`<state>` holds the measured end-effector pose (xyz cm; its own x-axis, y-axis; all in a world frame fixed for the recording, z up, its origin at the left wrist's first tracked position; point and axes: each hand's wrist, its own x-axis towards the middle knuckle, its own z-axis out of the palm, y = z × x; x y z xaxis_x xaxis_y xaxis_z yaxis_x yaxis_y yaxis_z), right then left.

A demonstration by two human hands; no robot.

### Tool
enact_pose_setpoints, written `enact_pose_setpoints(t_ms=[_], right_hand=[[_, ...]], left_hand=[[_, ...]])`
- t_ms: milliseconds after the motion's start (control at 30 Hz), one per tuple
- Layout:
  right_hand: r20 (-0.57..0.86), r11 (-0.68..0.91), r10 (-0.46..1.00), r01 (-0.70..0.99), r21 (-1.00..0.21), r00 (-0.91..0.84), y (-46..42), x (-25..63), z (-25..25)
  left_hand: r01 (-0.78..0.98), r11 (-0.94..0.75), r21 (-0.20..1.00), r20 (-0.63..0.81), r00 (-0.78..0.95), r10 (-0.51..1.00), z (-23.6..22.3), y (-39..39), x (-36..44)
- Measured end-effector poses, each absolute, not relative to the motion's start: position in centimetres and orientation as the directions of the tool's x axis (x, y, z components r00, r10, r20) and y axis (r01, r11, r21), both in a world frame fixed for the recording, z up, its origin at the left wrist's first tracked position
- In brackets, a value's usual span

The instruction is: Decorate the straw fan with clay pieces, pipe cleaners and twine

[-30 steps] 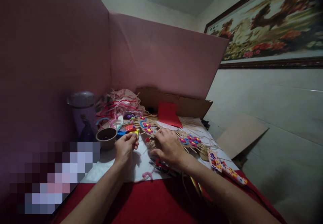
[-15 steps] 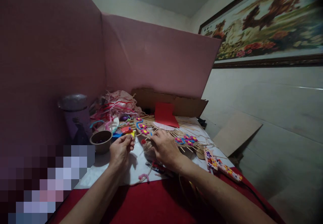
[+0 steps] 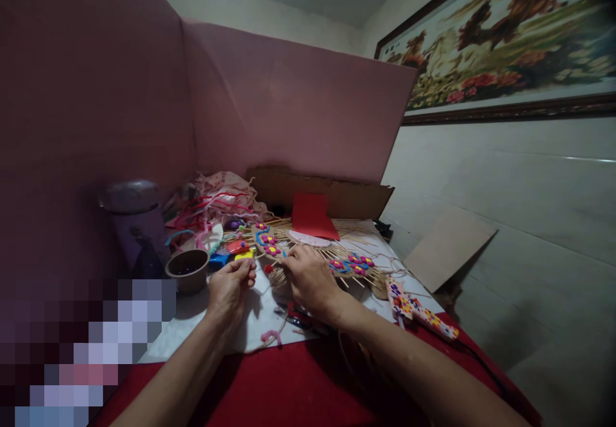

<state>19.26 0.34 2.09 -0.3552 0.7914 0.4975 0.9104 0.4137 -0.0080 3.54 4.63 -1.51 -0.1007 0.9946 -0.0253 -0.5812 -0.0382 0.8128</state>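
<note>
A curved cardboard piece [image 3: 355,266] with thin sticks fanning from it lies mid-table, decorated with pink and yellow flowers and blue wavy lines. My right hand [image 3: 312,280] rests over its middle, fingers bent and together, tips at the end of a blue line on the left part. What those fingers grip, if anything, is hidden. Left of it, my left hand [image 3: 230,289] is closed in a pinch above the white sheet. Anything in that pinch is too small to make out. Just beyond it lie yellow [image 3: 245,255] and blue [image 3: 219,260] packets.
A brown bowl [image 3: 187,255] of dark liquid and a lidded purple container [image 3: 136,231] stand left. Behind are pink fabric strips [image 3: 226,189] and a red card [image 3: 314,216]. Scissors [image 3: 294,318] lie near my right wrist; a flower-patterned glue gun [image 3: 430,319] sits right, with a cord.
The whole view has shifted slightly, with the scene sliding a little left and up. Both hands hold nearly the same poses; the right fingertips stay at the blue line.
</note>
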Motion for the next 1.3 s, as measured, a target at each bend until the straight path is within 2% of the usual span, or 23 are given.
enact_pose_setpoints(t_ms=[400,1300], right_hand=[[0.484,0.407,0.802,0.913,-0.013,-0.350,0.32,19.15,2.16],[0.489,0.390,0.791,0.919,0.060,-0.368,0.33,19.05,2.44]], left_hand=[[-0.588,-0.044,0.807,-0.031,-0.117,0.993,-1.48,4.65,3.77],[-0.570,-0.046,0.820,-0.068,-0.177,0.982,-0.85,4.46,4.02]])
